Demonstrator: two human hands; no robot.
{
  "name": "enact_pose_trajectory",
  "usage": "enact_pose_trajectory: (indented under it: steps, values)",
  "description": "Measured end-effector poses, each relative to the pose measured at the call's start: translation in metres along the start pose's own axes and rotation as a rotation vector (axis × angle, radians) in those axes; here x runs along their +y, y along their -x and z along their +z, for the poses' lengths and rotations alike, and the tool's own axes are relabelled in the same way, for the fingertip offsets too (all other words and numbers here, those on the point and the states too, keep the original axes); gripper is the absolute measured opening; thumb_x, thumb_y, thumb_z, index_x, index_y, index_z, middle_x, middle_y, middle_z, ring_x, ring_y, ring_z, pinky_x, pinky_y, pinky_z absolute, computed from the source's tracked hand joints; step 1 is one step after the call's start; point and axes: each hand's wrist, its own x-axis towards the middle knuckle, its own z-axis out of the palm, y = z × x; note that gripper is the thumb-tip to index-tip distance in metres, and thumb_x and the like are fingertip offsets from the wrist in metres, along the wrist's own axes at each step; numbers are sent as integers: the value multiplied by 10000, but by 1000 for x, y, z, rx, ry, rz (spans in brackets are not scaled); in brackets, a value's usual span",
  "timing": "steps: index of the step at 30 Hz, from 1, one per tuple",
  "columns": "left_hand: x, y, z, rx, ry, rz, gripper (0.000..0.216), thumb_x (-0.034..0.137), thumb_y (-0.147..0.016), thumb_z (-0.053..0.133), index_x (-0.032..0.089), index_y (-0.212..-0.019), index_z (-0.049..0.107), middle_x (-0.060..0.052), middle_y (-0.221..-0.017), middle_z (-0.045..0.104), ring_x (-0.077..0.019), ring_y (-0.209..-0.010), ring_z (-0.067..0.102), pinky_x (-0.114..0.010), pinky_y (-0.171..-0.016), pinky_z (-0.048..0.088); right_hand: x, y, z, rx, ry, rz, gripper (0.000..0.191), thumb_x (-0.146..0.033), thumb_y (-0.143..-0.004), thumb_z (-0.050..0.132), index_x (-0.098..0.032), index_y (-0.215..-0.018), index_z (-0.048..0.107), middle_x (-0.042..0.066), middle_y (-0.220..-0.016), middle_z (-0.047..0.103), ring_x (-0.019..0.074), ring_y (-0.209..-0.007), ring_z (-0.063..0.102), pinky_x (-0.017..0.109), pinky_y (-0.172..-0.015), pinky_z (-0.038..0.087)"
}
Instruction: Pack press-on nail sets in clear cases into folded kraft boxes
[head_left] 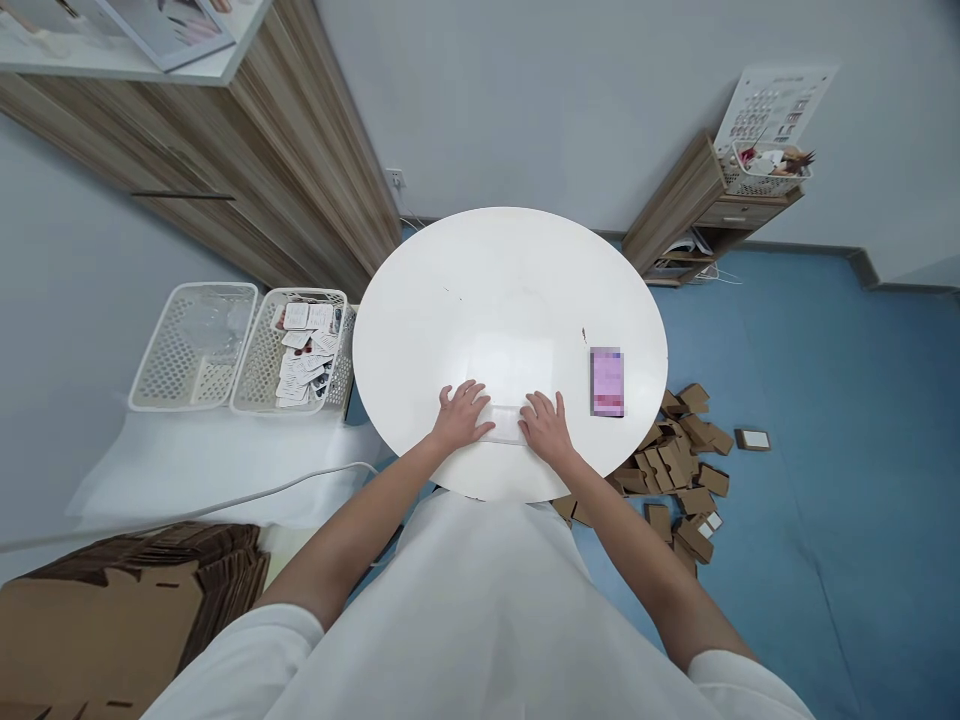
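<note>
A small, clear, flat rectangular plastic piece (504, 424) lies on the white round table (510, 270) near its front edge. Whether it is a case, a bag or a sheet I cannot tell. My left hand (459, 418) grips its left end, the thumb and index finger at the edge and the other fingers spread. At the right end, my right hand (547, 426) holds it the same way, with the outer fingers raised. To the right of my right hand lies a phone-sized rectangle (607, 382) with a blurred pink face.
Two white baskets, one with plastic bags (214, 325) and one with printed cards (304, 365), stand left of the table. Flattened cardboard (97, 630) is stacked at lower left. Small brown boxes (667, 465) are heaped on the floor at right. A cable (285, 488) runs along the left.
</note>
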Motion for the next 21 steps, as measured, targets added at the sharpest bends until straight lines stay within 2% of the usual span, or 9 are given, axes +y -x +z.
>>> enact_pose_trajectory:
  steps: [3, 5, 7, 11, 18, 21]
  values:
    - [-1, 7, 3, -79, 2, 164, 460, 469, -693, 577, 256, -1094, 511, -93, -1302, 437, -325, -1238, 299, -527, -976, 95, -5, 7, -2, -94, -1, -146, 203, -313, -821, 469, -184, -970, 516, 138, -1285, 434, 280, -1251, 300, 550, -1034, 115]
    - [-2, 8, 7, -137, 6, 191, 514, 473, -663, 603, 247, -1111, 493, -102, -1302, 437, -315, -1224, 329, -514, -974, 116, -8, 9, -1, -140, -6, -182, 294, -356, -759, 560, -179, -986, 505, 148, -1319, 397, 299, -1252, 297, 532, -1020, 170]
    - [-4, 6, 11, -174, 13, 180, 539, 458, -659, 610, 236, -1131, 469, -113, -1290, 445, -297, -1194, 371, -493, -966, 150, -10, 7, 2, -169, -11, -160, 350, -349, -720, 604, -172, -1001, 492, 158, -1331, 379, 307, -1221, 338, 506, -987, 236]
    - [-4, 2, 15, -198, 21, 185, 505, 420, -684, 596, 230, -1126, 444, -106, -1223, 490, -267, -1113, 440, -455, -937, 195, -12, 4, 4, -213, -23, -102, 330, -310, -723, 590, -176, -1003, 478, 158, -1285, 421, 306, -1083, 452, 457, -887, 331]
    - [13, 9, 15, -243, 4, 206, 466, 487, -750, 493, 216, -1127, 443, -91, -979, 569, -256, -933, 519, -438, -890, 229, -5, 19, 0, -223, -18, -102, 359, -314, -711, 582, -173, -1018, 460, 167, -1263, 433, 315, -1060, 454, 456, -886, 326]
    - [19, 14, 16, -230, 4, 225, 530, 540, -727, 493, 210, -1138, 439, -106, -1031, 554, -268, -969, 499, -446, -899, 223, 0, 29, -1, -216, -27, -117, 354, -273, -712, 570, -166, -1029, 452, 164, -1298, 406, 298, -1094, 444, 438, -888, 350]
